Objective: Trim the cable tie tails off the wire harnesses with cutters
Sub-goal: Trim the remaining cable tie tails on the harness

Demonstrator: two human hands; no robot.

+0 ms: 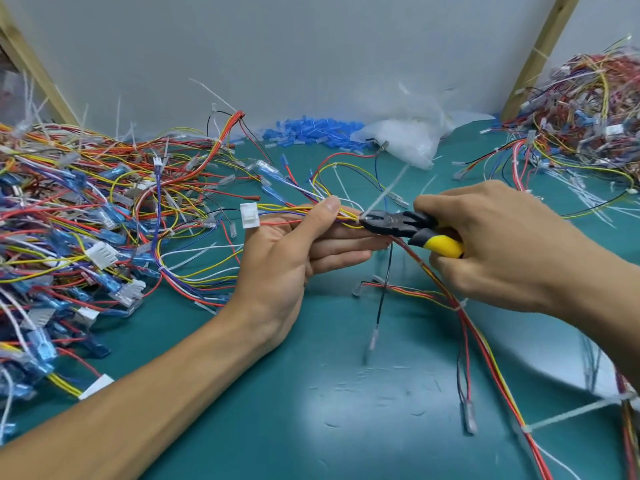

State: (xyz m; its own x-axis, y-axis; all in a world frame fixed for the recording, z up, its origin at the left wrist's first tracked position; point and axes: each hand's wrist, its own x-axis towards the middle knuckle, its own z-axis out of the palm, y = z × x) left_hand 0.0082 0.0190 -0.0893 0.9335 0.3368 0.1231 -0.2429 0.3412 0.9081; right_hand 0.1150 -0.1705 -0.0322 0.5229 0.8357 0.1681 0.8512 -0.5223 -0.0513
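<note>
My left hand [298, 247] grips a wire harness [478, 337] of red, yellow and blue wires above the green table, thumb on top near a white connector [250, 215]. My right hand [491, 244] holds black-and-yellow cutters [401, 224]. Their jaws sit at the base of a white cable tie tail [384, 194] that sticks up and to the right from the bundle, just beyond my left fingertips. The harness trails down to the lower right, where another tie with a long tail [571, 415] shows.
A large heap of harnesses [79, 216] covers the table's left side. Another heap [585, 109] lies at the back right. Blue terminal sleeves [311, 131] and a clear plastic bag [405, 136] sit along the back wall. Cut tie scraps [374, 379] dot the green mat [277, 427].
</note>
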